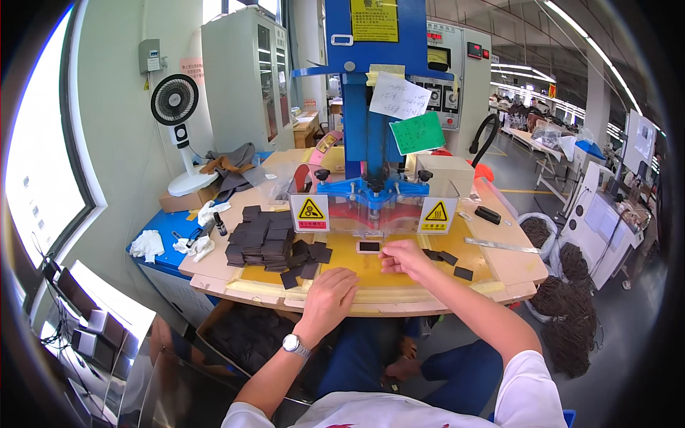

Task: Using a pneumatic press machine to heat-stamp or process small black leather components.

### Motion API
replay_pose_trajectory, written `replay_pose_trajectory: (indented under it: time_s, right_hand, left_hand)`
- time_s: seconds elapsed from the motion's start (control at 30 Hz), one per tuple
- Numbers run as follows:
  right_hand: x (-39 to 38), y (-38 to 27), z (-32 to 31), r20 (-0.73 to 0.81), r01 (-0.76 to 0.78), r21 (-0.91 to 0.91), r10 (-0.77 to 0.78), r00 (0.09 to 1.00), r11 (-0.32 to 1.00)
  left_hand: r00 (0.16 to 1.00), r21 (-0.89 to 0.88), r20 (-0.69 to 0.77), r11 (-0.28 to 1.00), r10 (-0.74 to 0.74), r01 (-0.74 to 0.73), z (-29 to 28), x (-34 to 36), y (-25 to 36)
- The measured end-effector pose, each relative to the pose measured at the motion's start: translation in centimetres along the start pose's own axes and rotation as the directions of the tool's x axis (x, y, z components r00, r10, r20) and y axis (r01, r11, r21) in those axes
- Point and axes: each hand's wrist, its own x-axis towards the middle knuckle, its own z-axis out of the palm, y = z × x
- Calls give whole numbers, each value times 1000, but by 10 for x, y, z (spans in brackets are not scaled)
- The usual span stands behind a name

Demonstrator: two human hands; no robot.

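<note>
A small black rectangular piece (369, 247) lies in a pale frame on the yellow work plate, below the clear guard of a blue press (364, 128). My right hand (402, 258) is just right of it, fingers curled in; whether anything is pinched there is hidden. At the table's front edge, my left hand (332, 291) has its back up and its fingers bent together, their undersides out of sight. Left of it stand stacks of dark flat pieces (262, 239), with loose ones (310, 270) scattered beside them. A few more dark pieces (462, 273) lie right of my right hand.
A metal ruler (501, 245) and a black case (487, 215) lie on the table's right. Warning signs hang on the clear guard (371, 214). A white fan (190, 182), white cloths (147, 245) and a small dark bottle (220, 225) are at left. Sacks of dark strands (567, 307) stand at right.
</note>
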Motion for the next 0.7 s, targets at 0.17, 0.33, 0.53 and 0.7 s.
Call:
replay_pose_trajectory:
  time_s: [0.17,0.33,0.53,0.7]
  right_hand:
    - [43,19,22,-119,-151,81,160,980,985]
    - [56,31,17,-277,-182,145,217,936,972]
    - [75,40,28,-462,-210,29,199,864,977]
    - [53,32,21,-450,-162,123,201,870,979]
  left_hand:
    - [999,51,-36,999,-13,15,-22,-19,-3]
    - [958,181,-250,965,-140,188,-52,-33,-24]
    - [972,305,5,926,-235,222,-80,-45,-51]
    - [967,318,36,920,-251,227,-85,-44,-56]
